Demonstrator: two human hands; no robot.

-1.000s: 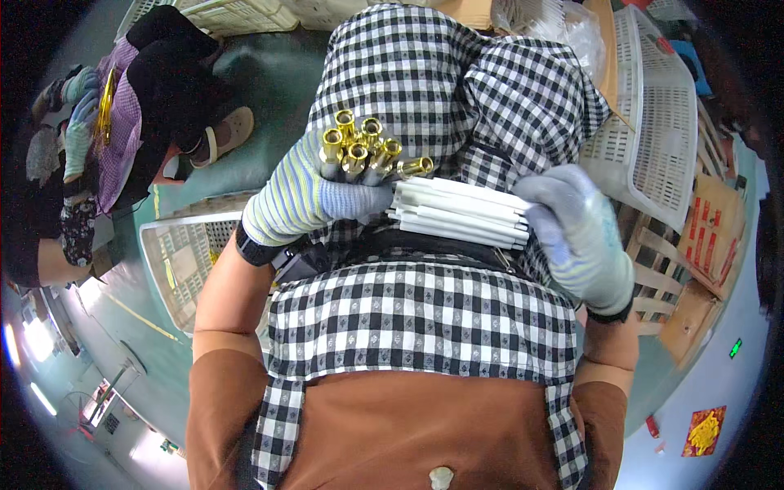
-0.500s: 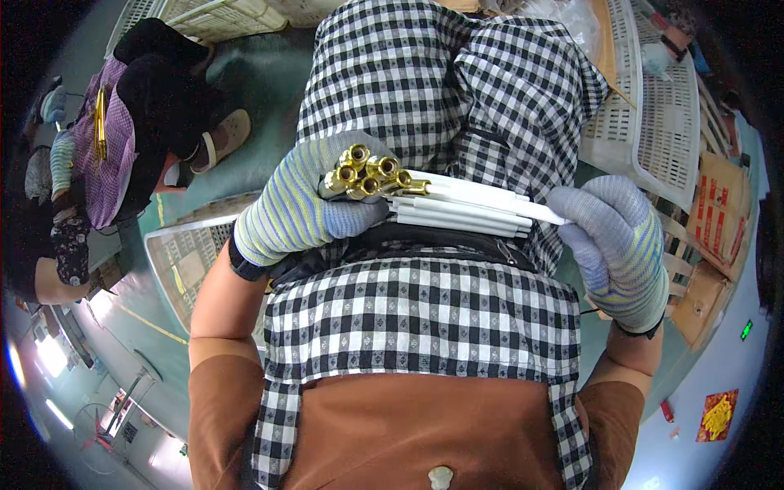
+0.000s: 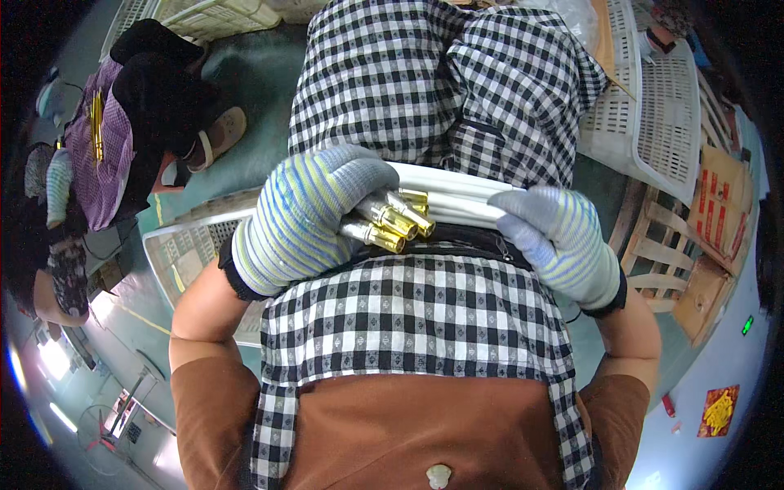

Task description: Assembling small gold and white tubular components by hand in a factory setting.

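**White rods (image 3: 461,203) and gold-ended pieces (image 3: 394,221) gathered over a checked apron (image 3: 416,318)**

In the head view, the black-and-white apron spreads over the person's lap, above a green floor (image 3: 255,77). To the left stands a pale perforated crate (image 3: 193,255); beyond it, a co-worker sits with slim gold pieces (image 3: 96,126) on a purple checked cloth (image 3: 100,188). On the right are a white crate (image 3: 671,122), slatted wood (image 3: 657,273) and brown cardboard (image 3: 720,204) with red markings. A red-and-yellow poster (image 3: 719,411) hangs on the near right wall.

The white rods are slender, smooth and straight, bundled roughly side by side across the lap between the two hands. Nearer the body, several gold-ended pieces poke out from the left hand, slanting right; their ends are shiny, round and hollow, with silvery shanks behind. Whether they join the rods cannot be told.

The left hand (image 3: 306,216), in a striped glove, is curled around the gold-ended pieces. The right hand (image 3: 563,245), gloved alike, pinches the rods' right ends between thumb and fingers.
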